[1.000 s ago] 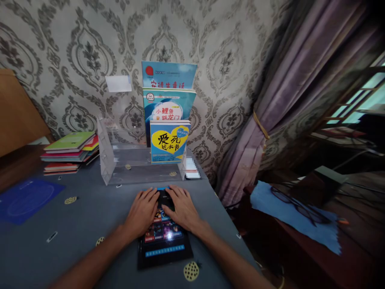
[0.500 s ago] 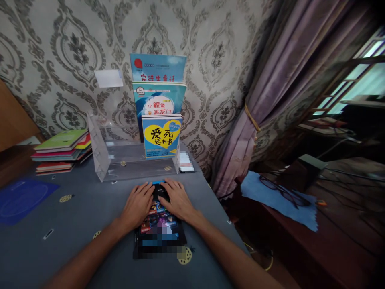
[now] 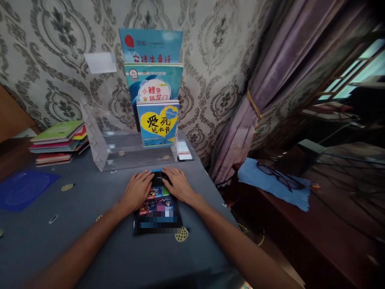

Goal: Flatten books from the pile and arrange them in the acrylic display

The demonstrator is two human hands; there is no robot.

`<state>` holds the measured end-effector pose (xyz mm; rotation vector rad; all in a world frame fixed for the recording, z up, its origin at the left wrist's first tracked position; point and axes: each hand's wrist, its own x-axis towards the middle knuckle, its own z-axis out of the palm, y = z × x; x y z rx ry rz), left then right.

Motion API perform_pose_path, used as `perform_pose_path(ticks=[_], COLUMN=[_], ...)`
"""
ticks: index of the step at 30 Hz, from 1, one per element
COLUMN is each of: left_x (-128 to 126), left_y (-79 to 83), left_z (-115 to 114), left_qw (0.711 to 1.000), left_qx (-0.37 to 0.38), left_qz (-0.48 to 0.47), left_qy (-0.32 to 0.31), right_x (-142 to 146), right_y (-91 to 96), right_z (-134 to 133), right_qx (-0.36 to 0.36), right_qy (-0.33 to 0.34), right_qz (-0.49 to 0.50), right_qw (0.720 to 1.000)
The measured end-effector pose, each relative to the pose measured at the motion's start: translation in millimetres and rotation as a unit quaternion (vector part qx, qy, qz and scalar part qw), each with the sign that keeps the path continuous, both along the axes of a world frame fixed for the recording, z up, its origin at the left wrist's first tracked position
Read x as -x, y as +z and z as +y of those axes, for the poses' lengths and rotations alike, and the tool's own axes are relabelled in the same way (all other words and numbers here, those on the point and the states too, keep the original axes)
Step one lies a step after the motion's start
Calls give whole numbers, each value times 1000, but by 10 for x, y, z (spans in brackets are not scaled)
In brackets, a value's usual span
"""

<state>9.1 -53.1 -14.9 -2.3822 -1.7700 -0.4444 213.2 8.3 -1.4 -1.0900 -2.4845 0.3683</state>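
Note:
On the grey cloth lies a flat black item (image 3: 157, 223) with rows of small colourful pictures; part of it is blurred out, and I cannot tell if it is a booklet or a pouch. My left hand (image 3: 138, 188) rests over its upper left side, fingers stretched forward. Over the upper right side lies my right hand (image 3: 178, 184), also flat with fingers extended. Between the two thumbs the black top part shows. Just beyond the fingertips stands a clear tiered rack (image 3: 129, 162), holding a blue book with a yellow heart (image 3: 159, 123) in front of two taller books (image 3: 153, 74).
At left sit a stack of colourful books (image 3: 57, 134) and a blue sheet (image 3: 28, 189). A phone-like item (image 3: 184, 150) lies right of the rack. Beyond the table's right edge are glasses (image 3: 279, 176) on a blue cloth (image 3: 252, 176), cables and a purple curtain (image 3: 240, 132).
The view has tilted down and shifted slightly, so the rack and books appear higher. Both hands stay on the black item. A dark shiny edge now shows at the bottom.

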Motion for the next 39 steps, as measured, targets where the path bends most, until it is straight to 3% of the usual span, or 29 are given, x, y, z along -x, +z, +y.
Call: perform_pose_path(ticks=[7,11,15,26,33,39], left_x=[-30,-74,-90,0,-291,-543], left_y=[60,152,221,246,270,378], left_z=[-32,-76,-84,5,-113,-285], left_qw=[1000,998,997,999,996,993], left_qx=[-10,-15,-13,35,24,62], left_qz=[-9,23,60,22,70,88], left_qy=[18,56,43,4,44,55], right_x=[-20,-31,-29,-53,-55,-65], right_y=[-61,-79,-40,92,129,147], right_z=[45,72,81,96,77,52], right_qx=[7,2,9,88,100,97], right_qy=[-4,3,0,-111,-117,-110], right_qz=[8,19,30,72,81,84], right_qw=[1000,1000,1000,987,985,986])
